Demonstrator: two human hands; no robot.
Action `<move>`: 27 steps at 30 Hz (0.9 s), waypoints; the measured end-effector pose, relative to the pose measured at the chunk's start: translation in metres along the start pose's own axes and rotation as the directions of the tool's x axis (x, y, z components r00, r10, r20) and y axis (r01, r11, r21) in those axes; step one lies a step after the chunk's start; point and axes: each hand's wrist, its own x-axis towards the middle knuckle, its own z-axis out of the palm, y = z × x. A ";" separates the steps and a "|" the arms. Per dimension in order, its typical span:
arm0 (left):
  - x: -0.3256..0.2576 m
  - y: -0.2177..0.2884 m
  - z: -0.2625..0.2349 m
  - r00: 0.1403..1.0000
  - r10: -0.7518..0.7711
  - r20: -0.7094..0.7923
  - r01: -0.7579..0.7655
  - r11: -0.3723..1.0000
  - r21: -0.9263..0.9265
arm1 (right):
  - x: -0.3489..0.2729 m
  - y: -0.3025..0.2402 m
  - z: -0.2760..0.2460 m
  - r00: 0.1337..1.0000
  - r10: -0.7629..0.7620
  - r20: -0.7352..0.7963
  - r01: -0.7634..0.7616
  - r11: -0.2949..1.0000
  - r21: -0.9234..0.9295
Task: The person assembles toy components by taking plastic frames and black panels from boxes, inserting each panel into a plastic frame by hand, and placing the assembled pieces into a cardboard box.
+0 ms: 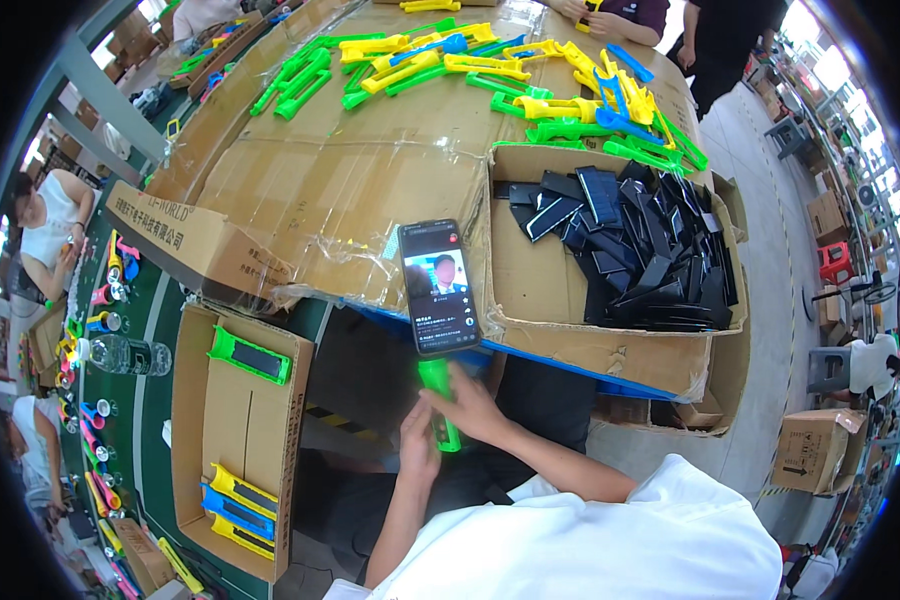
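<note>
One green casing (445,426) is held by both hands in front of the torso, just below the near end of the phone (434,290); the casing's outline is softened by blur. By the right hand (470,406) the casing is gripped around its upper part, the thumb being laid across its face and the fingers bent in on the right side. The casing's left side is met by the left hand (419,440), its fingers pointed away from the body; how far these are closed cannot be told, owing to blur. The phone, screen lit, is positioned at the near edge of the cardboard sheet (320,185), just left of the open carton (530,275). Black panels (660,250) are heaped in the carton, mostly toward its right side. Loose casings (400,72) in green, yellow and blue are scattered across the far part of the sheet. In the tray (242,410) at left, one green piece (250,356) with a dark insert is seen at the far end; at the near end, a blue piece (238,512) is flanked by two yellow pieces (246,489). A clear bottle (128,356) is noted on the green bench (152,420) farther left.
</note>
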 end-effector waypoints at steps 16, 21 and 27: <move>0.005 -0.001 -0.017 0.999 -0.048 0.018 0.049 0.999 -0.022 | 0.004 0.014 0.002 0.986 -0.162 0.044 0.160 0.986 0.056; 0.009 -0.010 -0.040 0.995 -0.091 0.031 0.092 0.995 -0.045 | 0.001 0.007 0.000 0.993 -0.059 0.104 0.057 0.998 0.022; 0.008 -0.009 -0.016 0.992 -0.030 -0.122 0.028 0.999 -0.016 | 0.000 0.010 0.012 0.999 -0.052 0.003 0.052 0.995 -0.086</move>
